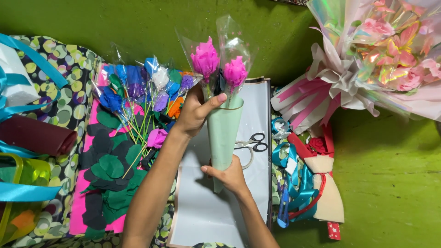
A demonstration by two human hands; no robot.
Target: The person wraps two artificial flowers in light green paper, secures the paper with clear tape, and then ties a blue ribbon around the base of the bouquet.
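Big wrapped bouquet lies well right of cone, clear of work. Cone upright over grey sheet. Left hand clamped on cone rim; right hand clamped near tip. Two pink roses poke out top. Risk: loose rim grip, cone unrolls, roses slip. Flower pile just left of cone, scissors just right; neither blocks.
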